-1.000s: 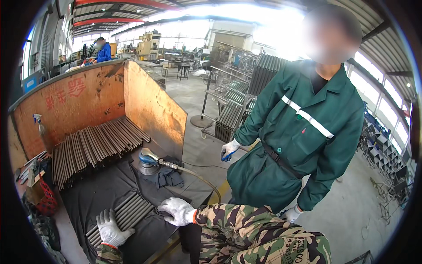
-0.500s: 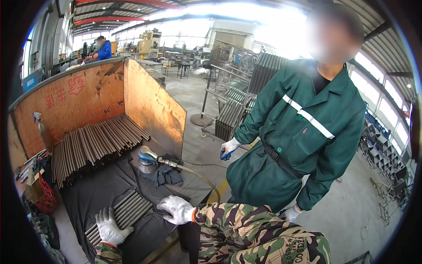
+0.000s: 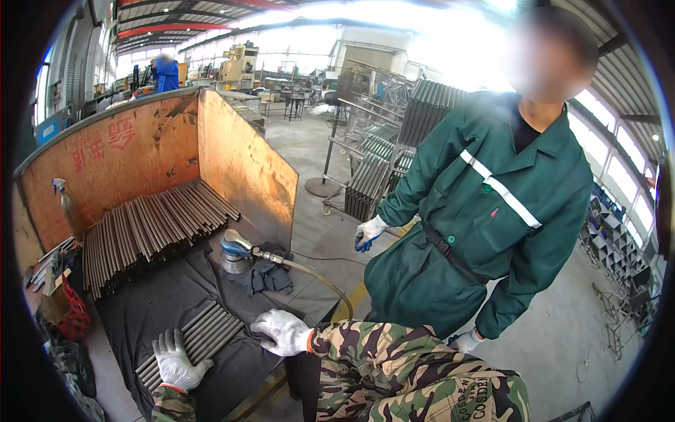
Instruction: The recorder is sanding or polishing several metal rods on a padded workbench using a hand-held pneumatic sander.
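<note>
My left hand [image 3: 177,362], in a white glove, lies spread over the near left part of a small row of dark metal tubes [image 3: 214,330]. These tubes lie side by side on a black cloth [image 3: 133,320]. By their right end, my right hand [image 3: 283,333], also gloved, rests at the cloth's edge with fingers loosely bent and apart. I see nothing held in it. Beyond the row stands a blue and silver air sander [image 3: 237,250] with a hose, beside a crumpled dark rag [image 3: 268,278]. A large pile of similar tubes [image 3: 155,228] lies farther back.
Wooden panels [image 3: 246,165] wall the bench's back and side. A spray bottle [image 3: 65,204] stands at left. A co-worker in a green coat [image 3: 478,211] stands close on the right. Behind are racks of metal parts [image 3: 369,179]. A person in blue [image 3: 166,74] is far off.
The co-worker in green has shifted slightly to the right. The far person in blue has changed posture. Both my hands have stayed in nearly the same place.
</note>
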{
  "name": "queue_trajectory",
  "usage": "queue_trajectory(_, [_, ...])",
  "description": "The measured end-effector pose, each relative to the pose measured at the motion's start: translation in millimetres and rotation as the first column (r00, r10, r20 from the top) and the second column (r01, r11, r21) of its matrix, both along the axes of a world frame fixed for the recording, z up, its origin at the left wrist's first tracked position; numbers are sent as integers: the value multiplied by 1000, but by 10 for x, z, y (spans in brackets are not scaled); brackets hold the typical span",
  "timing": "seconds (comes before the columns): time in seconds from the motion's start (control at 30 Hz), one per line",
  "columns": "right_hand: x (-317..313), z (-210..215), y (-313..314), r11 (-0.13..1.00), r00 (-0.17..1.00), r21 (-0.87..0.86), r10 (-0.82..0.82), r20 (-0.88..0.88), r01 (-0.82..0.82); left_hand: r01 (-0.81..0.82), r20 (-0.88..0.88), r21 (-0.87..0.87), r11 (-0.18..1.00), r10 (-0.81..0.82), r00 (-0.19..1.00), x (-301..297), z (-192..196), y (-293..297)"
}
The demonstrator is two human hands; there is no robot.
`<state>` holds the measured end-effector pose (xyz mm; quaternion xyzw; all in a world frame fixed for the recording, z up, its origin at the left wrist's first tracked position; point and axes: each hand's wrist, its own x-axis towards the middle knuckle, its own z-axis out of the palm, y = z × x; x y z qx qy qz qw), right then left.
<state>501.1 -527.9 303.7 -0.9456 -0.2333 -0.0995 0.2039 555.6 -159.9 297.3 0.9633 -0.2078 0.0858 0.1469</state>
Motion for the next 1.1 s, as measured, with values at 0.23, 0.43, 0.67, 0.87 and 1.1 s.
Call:
queue_trajectory(0.23, [-5, 19, 5, 1000, 1000, 4, 2, 14, -2, -9, 5, 27, 1000, 9, 1000, -9, -100, 1])
queue_trajectory(0.43, [-13, 3, 2, 1000, 1000, -7, -6, 23, 6, -39, 3, 44, 998, 38, 999, -12, -156, -25])
queue_trajectory(0.67, [-30, 7, 27, 1000, 1000, -15, -2, 9, 2, -45, -8, 26, 999, 45, 999, -49, -98, -16])
queue_trajectory(0.87, [-55, 55, -34, 999, 999, 34, -3, 45, 1, -35, 1, 64, 997, 35, 999, 24, -116, -56])
queue_trajectory(1.1, [2, 37, 9, 1000, 999, 7, 13, 40, -13, -63, -64, 73, 995, 67, 996, 55, -7, -19])
